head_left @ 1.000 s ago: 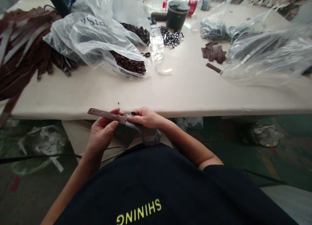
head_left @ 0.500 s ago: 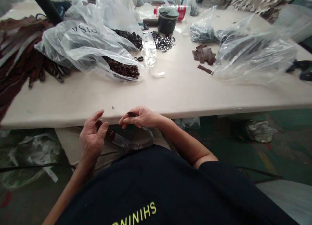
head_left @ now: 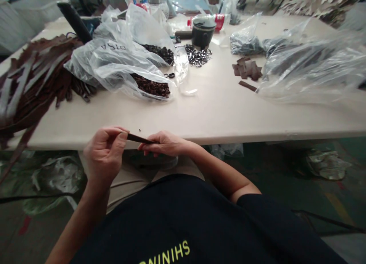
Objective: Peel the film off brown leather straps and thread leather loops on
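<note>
A dark brown leather strap (head_left: 140, 138) is stretched between my two hands in front of the table's near edge. My left hand (head_left: 107, 153) pinches one end between thumb and fingers. The fingers of my right hand (head_left: 164, 143) are closed on the strap further right. Below the hands, a pale, see-through curved length (head_left: 168, 162) hangs over my lap; whether it is part of the strap I cannot tell.
On the pale table (head_left: 211, 115) lie brown leather strips (head_left: 37, 73), a plastic bag (head_left: 114, 62) spilling small brown pieces (head_left: 153, 87), metal clasps (head_left: 200, 55), a dark mug (head_left: 203, 32), brown leather patches (head_left: 247, 68) and another plastic bag (head_left: 311, 69).
My left hand has closed from a looser grasp into a pinch. The strap, curved low over my lap before, now has a straight piece held between both hands. The view has shifted slightly left.
</note>
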{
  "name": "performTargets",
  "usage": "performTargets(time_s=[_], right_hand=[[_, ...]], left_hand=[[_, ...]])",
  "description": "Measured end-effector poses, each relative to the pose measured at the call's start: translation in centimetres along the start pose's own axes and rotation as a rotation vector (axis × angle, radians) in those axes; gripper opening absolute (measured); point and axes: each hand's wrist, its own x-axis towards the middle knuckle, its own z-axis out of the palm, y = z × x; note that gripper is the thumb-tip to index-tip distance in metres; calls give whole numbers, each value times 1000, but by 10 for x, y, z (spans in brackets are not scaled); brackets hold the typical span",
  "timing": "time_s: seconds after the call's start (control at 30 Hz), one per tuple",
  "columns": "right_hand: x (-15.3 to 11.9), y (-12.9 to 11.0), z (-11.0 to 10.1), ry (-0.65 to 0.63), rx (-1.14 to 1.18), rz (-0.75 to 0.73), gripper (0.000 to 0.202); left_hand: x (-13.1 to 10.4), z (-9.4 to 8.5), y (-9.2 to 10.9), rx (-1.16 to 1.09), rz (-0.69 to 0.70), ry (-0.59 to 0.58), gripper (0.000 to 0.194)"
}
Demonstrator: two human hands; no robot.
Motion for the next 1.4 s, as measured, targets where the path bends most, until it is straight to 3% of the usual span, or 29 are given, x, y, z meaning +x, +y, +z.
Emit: performTargets(time_s=[0.1,0.23,0.33,0.5,0.63,0.73,0.87,0.93,1.0,1.1,1.2,1.3,1.4], right_hand=[[-5,6,-4,137,-129,-56,27],[-10,-6,-11,206,-236,-123,27],[-11,-29,-18,179,-356,-189,25],[-5,-58,-25,151,-528,-339,24],[-10,-87,-28,162,-665,-411,21],[-29,-125,-29,191,-773,-338,16],[-65,-177,-25,234,-1003,-275,27],[-84,-194,-23,264,-1164,-267,34],[-99,-200,-21,291,-1327,-230,36],[-117,-186,-20,283,-1497,-145,24],[-126,-149,-20,264,-1573,-31,15],[-125,-102,-18,267,-1540,105,15],[-115,-57,-13,339,-1281,127,27]], left_hand=[[9,-10,6,9,17,134,10],[18,-9,13,-253,-37,166,22],[16,0,12,-360,-27,119,28],[9,12,10,-268,11,-15,16],[13,18,26,-310,118,-12,9],[17,27,47,-481,128,-21,7],[16,41,69,-634,175,-84,10],[14,46,72,-634,191,-117,11],[11,49,68,-638,121,-196,14],[9,49,51,-714,-119,-352,41],[10,48,28,-724,-320,-298,41],[11,42,3,-563,-386,-219,29],[6,33,-16,-381,-370,-256,29]])
